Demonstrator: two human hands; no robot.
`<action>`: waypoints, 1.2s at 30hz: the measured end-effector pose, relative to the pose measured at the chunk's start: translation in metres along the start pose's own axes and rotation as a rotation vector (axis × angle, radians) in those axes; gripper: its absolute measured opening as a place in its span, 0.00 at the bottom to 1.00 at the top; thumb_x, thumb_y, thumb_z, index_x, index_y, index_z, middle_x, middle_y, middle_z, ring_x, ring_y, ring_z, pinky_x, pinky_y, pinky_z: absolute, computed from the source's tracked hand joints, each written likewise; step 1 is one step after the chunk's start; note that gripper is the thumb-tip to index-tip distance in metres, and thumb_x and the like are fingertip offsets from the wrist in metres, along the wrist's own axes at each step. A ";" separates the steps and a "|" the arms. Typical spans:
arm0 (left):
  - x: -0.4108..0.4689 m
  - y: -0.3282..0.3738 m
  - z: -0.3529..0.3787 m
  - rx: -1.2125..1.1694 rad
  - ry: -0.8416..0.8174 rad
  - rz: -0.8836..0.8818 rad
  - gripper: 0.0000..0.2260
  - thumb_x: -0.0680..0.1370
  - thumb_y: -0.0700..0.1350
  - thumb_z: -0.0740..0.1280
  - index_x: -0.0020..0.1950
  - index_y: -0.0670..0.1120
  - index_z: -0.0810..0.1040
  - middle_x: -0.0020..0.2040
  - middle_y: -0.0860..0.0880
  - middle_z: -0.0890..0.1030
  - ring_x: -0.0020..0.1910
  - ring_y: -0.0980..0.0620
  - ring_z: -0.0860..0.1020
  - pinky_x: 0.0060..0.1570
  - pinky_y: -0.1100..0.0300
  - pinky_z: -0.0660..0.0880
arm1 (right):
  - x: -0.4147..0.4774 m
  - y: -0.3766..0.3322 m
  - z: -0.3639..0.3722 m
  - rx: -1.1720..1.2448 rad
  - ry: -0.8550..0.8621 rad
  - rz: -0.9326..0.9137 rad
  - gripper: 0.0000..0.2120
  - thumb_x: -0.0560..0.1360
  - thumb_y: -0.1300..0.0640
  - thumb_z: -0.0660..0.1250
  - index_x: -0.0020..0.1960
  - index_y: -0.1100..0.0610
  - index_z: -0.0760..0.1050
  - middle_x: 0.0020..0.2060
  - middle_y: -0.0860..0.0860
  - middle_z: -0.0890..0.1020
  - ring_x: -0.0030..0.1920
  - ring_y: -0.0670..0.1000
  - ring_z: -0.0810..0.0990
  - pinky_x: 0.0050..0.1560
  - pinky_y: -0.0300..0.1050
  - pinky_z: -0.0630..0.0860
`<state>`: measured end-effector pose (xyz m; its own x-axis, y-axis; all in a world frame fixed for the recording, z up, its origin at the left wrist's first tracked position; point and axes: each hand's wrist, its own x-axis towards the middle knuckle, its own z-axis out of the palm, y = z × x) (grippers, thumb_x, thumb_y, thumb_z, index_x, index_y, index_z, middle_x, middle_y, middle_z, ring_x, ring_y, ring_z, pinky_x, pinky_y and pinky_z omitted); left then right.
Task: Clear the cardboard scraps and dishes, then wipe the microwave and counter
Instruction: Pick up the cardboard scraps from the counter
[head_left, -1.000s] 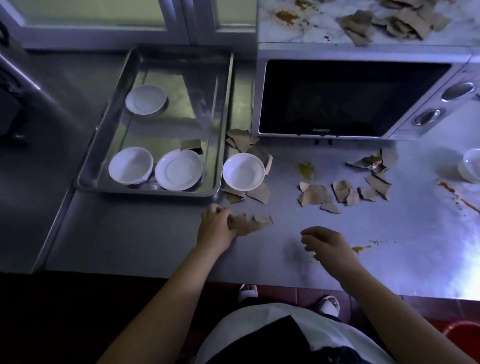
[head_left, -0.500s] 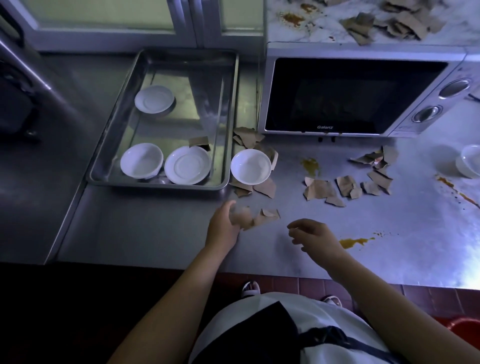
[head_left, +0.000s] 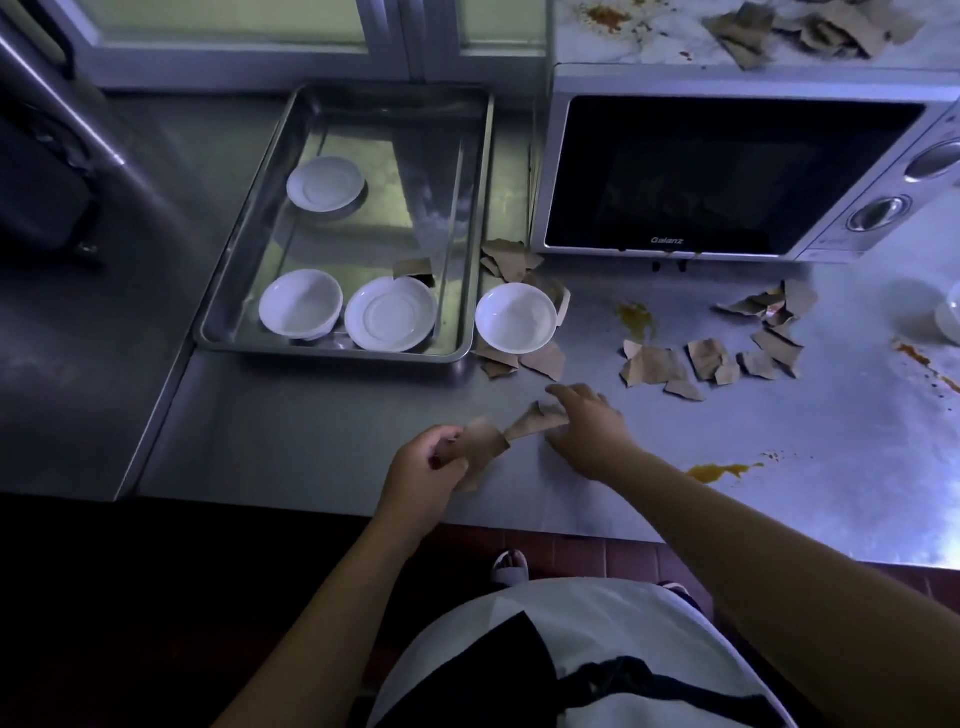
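Observation:
My left hand (head_left: 423, 467) is shut on a brown cardboard scrap (head_left: 480, 444), lifted just off the steel counter (head_left: 311, 447) near its front edge. Right beside it my right hand (head_left: 589, 423) rests fingers-down on another cardboard scrap (head_left: 535, 422) that lies on the counter. More scraps (head_left: 675, 364) lie in the middle, and others ring a white bowl (head_left: 515, 318) by the tray. A silver microwave (head_left: 727, 171) stands at the back right with scraps (head_left: 810, 28) and orange stains on its top.
A steel tray (head_left: 475, 208) at the back left holds three white dishes (head_left: 389, 313) and one scrap. Orange spills (head_left: 719, 471) mark the counter. Another white bowl (head_left: 950, 314) sits at the far right edge. Dark equipment stands at the far left.
My left hand has picked a scrap up off the counter and drawn it toward the front edge. My right hand has moved left onto the neighbouring scrap.

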<state>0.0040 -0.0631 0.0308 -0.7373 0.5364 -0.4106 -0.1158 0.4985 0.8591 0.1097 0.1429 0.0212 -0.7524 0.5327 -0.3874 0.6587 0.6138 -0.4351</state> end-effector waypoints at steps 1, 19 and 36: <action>-0.004 0.000 -0.003 -0.012 0.002 -0.005 0.20 0.75 0.34 0.69 0.46 0.63 0.79 0.44 0.59 0.84 0.46 0.57 0.82 0.44 0.63 0.78 | 0.010 -0.001 0.003 -0.051 -0.019 0.008 0.28 0.77 0.53 0.67 0.76 0.49 0.64 0.71 0.53 0.70 0.69 0.58 0.69 0.68 0.56 0.66; -0.021 -0.012 -0.003 -0.166 0.014 -0.085 0.14 0.76 0.32 0.69 0.48 0.53 0.82 0.47 0.49 0.85 0.46 0.50 0.83 0.42 0.60 0.80 | -0.012 0.020 0.004 0.349 0.010 0.196 0.09 0.74 0.57 0.71 0.40 0.54 0.71 0.35 0.50 0.77 0.37 0.54 0.78 0.36 0.49 0.76; -0.011 0.079 0.144 -0.387 -0.531 -0.187 0.06 0.75 0.37 0.73 0.45 0.48 0.85 0.45 0.44 0.86 0.42 0.48 0.84 0.39 0.62 0.78 | -0.126 0.066 -0.064 1.528 0.182 0.384 0.09 0.74 0.71 0.68 0.37 0.61 0.74 0.37 0.60 0.82 0.40 0.55 0.82 0.42 0.43 0.81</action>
<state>0.0988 0.0680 0.0592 -0.2664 0.7755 -0.5724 -0.5118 0.3894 0.7657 0.2477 0.1533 0.0938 -0.4632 0.6404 -0.6126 0.1023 -0.6480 -0.7547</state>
